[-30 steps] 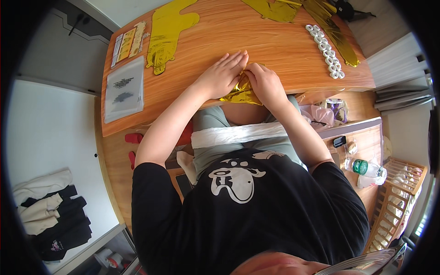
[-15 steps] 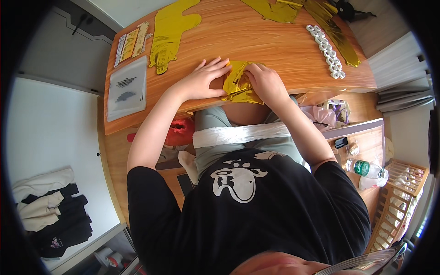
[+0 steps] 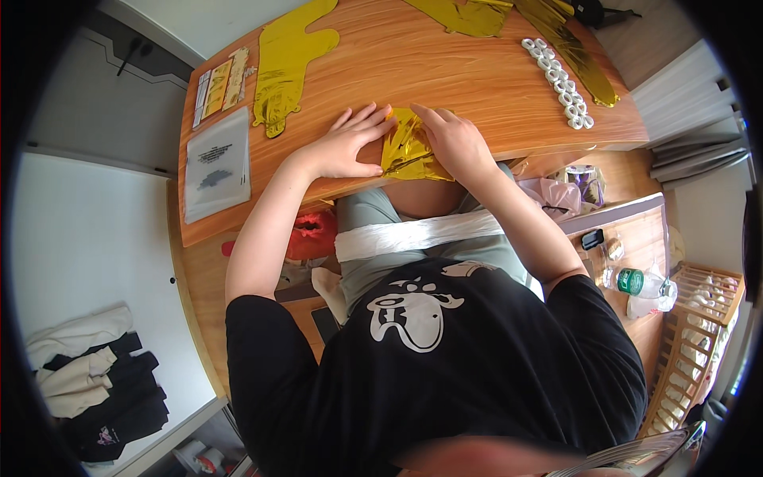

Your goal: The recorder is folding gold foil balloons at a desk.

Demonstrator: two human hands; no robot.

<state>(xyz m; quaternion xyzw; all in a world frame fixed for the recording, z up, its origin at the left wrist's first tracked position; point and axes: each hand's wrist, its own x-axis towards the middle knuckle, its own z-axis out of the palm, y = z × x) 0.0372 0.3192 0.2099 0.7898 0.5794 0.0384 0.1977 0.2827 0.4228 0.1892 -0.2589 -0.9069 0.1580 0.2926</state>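
Observation:
A crinkled gold foil balloon [image 3: 408,151], flat and folded, lies at the table's near edge, its lower part reaching the edge. My left hand [image 3: 354,145] rests on the wood at its left side, palm down and fingers spread, fingertips touching the foil. From the right, my right hand [image 3: 459,145] lies over the foil's right part with its fingers stretched toward the far left. The thumb of that hand is mostly hidden. Neither hand lifts the foil off the table.
A larger flat gold foil balloon [image 3: 290,63] lies far left, near printed cards [image 3: 218,86] and a clear plastic sleeve [image 3: 217,167]. More gold foil [image 3: 469,14] is at the back. Several white ribbon rolls [image 3: 556,79] line the right, beside a long foil strip [image 3: 576,60].
My right hand has gone from a bent-finger pinch on the foil to lying flatter, fingers stretched. My left hand stays beside the foil. The whole view has shifted slightly.

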